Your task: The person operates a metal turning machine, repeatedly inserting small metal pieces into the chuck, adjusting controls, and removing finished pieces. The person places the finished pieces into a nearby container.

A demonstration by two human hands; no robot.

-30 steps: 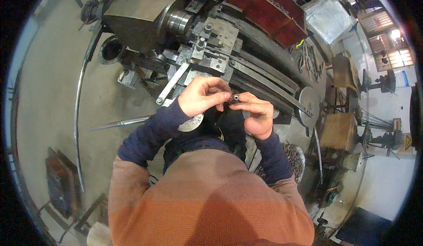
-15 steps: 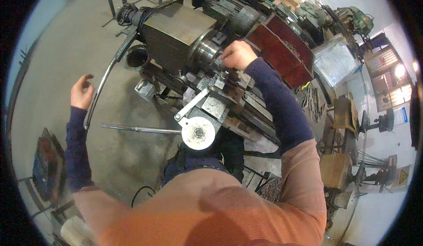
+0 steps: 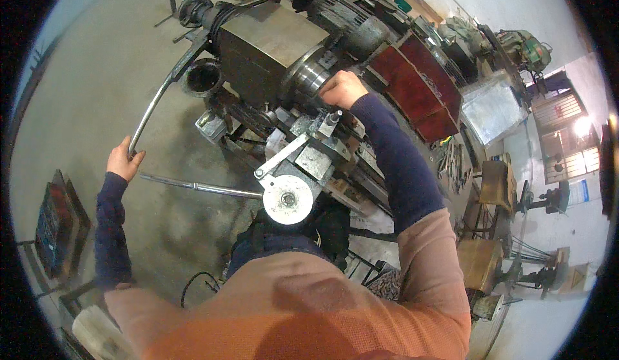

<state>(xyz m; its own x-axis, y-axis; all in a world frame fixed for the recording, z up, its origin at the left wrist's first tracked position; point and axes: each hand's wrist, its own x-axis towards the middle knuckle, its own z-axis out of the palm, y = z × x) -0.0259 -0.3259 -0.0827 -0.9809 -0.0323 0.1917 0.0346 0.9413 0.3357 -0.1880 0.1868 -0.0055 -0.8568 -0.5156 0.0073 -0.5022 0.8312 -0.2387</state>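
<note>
At ten o'clock the person's left hand (image 3: 122,161) has its fingers clamped on the long lever (image 3: 155,106), that grip seemingly done, while the right hand (image 3: 347,90), at the twelve-o'clock chuck (image 3: 309,76), leaves finger closure and unfinished work impossible to tell.

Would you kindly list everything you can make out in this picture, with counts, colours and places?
Headstock: one, olive-grey, upper centre
Spindle: one, silver, headstock's right end
Motor: one, grey, behind headstock
Lever: one, silver, left of headstock
Disc: one, pale, lower centre
Rod: one, silver, left of disc
Bar: one, silver, just above disc
Red box: one, dark red, right of spindle
Package: one, silvery, right of red box
Tools: several, grey, below package
Tan boxes: two, tan, right side
Window: one, bright, far right
Floor: one, grey, left side
Sweater: one, orange, tan and navy, bottom
Left hand: one, bare, around lever's lower end
Right hand: one, bare, at spindle, grip unclear
</note>
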